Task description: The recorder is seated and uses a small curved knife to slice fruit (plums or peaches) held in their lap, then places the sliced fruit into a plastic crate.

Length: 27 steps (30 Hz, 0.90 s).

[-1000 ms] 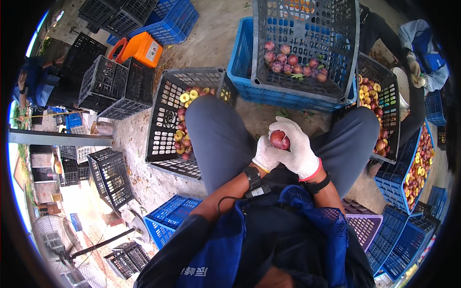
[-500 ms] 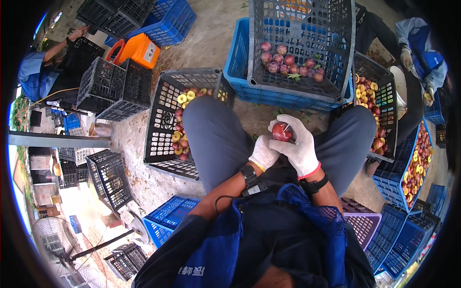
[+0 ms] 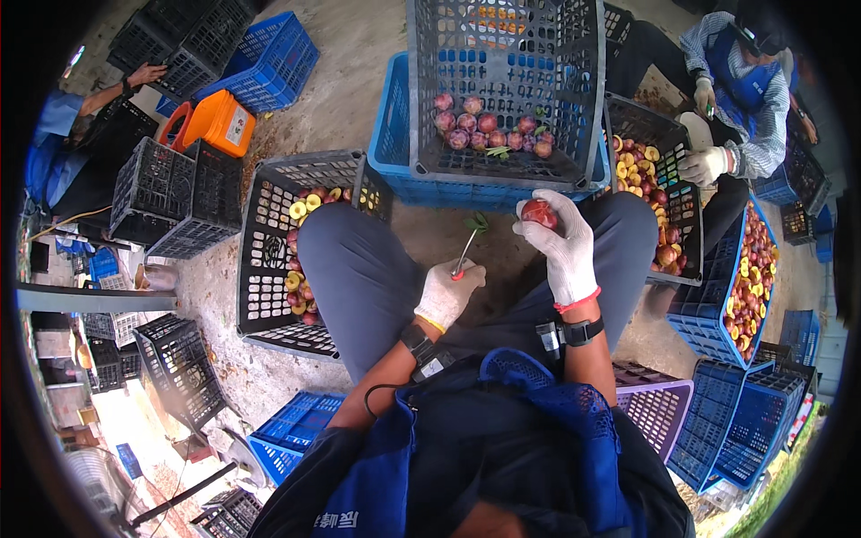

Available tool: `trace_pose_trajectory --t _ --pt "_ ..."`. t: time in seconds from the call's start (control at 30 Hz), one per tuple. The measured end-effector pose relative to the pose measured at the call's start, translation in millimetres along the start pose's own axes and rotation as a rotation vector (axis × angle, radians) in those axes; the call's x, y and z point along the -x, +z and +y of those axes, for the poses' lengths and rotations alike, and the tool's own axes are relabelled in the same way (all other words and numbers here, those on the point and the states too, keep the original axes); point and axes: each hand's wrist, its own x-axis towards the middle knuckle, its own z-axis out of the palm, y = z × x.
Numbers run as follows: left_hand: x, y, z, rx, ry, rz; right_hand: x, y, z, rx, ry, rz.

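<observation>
My left hand (image 3: 451, 291), in a white knit glove, is closed round the red handle of a slim knife (image 3: 467, 249). Its thin blade points up and away from me; a green leaf (image 3: 476, 222) shows by the tip, and I cannot tell if they touch. In my gloved right hand (image 3: 567, 251) a dark red plum (image 3: 539, 212) is held between thumb and fingers, above my right knee. Ahead, whole plums (image 3: 487, 123) lie in a tilted black crate (image 3: 418, 90), which rests on a blue crate (image 3: 391, 125).
Cut plums showing yellow flesh lie in a black crate (image 3: 254, 215) left of my leg and another (image 3: 689, 233) to my right. A fuller blue crate (image 3: 704, 309) stands farther right. A co-worker (image 3: 753, 81) sits there; another person (image 3: 63, 134) reaches toward stacked crates at far left.
My hands have moved apart: the left went left and down with the knife, the right rose slightly with the plum. The whole view has shifted, and the co-worker at right shows more fully.
</observation>
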Motion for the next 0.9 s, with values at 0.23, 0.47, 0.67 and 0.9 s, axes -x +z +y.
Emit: trace_pose_trajectory --t 0.23,0.47,0.67,0.9 --pt "3.4 -8.4 38.0 0.428 0.078 0.320 30.4 41.0 17.0 -0.428 0.346 -0.299" --pt "6.1 -9.6 28.7 0.421 -0.063 0.428 32.1 77.2 61.3 -0.081 0.453 -0.289" --pt "-4.6 -12.0 50.1 0.299 -0.056 0.602 27.5 88.3 59.6 0.075 0.195 -0.196" --pt "-41.3 -12.2 52.7 0.134 -0.152 0.687 1.5 108.6 60.0 -0.137 0.094 -0.003"
